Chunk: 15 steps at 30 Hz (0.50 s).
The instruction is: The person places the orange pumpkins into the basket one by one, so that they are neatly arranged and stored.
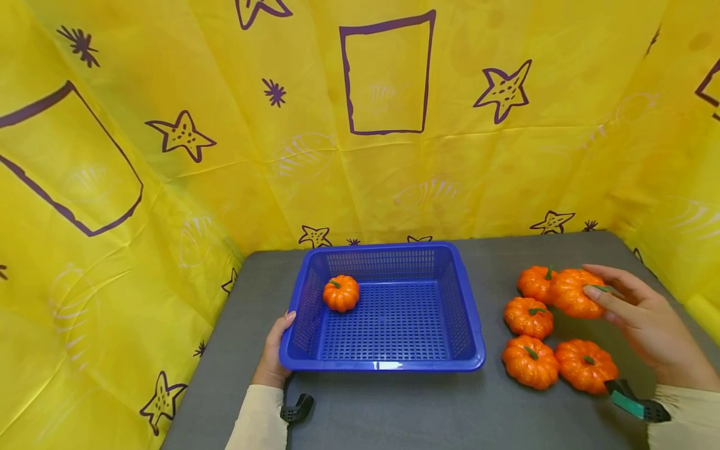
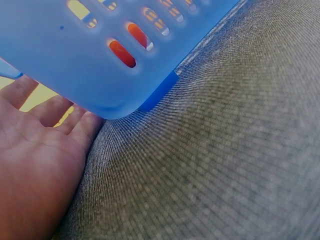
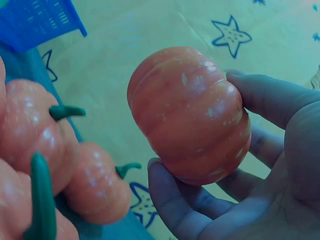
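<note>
The right hand [image 1: 647,319] pinches a pumpkin [image 1: 574,295] between thumb and fingers, lifted off the table [image 1: 388,409], its green stem showing beside the thumb. Just left of those fingers sits a second pumpkin [image 1: 533,284]; a third [image 1: 527,319] lies left and a little nearer the person. Nearer still, below the fingers in the head view, are two more side by side, a fourth [image 1: 530,364] and a fifth [image 1: 587,367]. Well to the left stands a blue basket [image 1: 382,365]. The left hand [image 1: 274,350] grips its left rim, thumb on top and fingers beneath. Right of that thumb, inside the basket, rests a sixth pumpkin [image 1: 341,294]. Beyond both hands hangs a yellow cloth [image 1: 371,194].
</note>
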### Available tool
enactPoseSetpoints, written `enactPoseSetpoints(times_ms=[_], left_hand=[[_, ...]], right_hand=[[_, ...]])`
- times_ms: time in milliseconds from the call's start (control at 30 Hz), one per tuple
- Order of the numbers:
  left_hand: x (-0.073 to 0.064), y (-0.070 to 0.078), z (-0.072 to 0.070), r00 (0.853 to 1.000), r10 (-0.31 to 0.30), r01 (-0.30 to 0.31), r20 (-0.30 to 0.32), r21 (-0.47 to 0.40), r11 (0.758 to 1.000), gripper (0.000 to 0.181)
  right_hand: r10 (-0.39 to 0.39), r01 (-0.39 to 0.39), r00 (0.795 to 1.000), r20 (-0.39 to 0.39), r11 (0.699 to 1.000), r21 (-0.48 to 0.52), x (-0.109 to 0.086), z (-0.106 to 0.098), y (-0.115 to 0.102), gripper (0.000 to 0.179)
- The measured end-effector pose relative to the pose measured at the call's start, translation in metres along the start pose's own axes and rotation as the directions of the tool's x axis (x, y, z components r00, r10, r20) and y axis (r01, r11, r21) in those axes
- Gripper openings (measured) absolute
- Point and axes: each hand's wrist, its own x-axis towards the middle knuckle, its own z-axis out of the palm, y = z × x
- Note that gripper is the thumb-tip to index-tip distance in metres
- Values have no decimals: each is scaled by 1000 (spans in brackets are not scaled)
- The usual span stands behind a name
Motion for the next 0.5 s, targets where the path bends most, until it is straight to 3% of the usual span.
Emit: enactPoseSetpoints(times_ms=[300, 500], left_hand=[[0, 0, 0, 1000, 2, -2, 2, 8, 1000, 72], [1, 1, 0, 1000, -8, 8, -6, 19, 1000, 73]], right_hand=[[-41, 39, 998, 42, 998, 54, 0, 16, -6, 50], [-46, 45, 998, 51, 998, 32, -1, 25, -16, 49]])
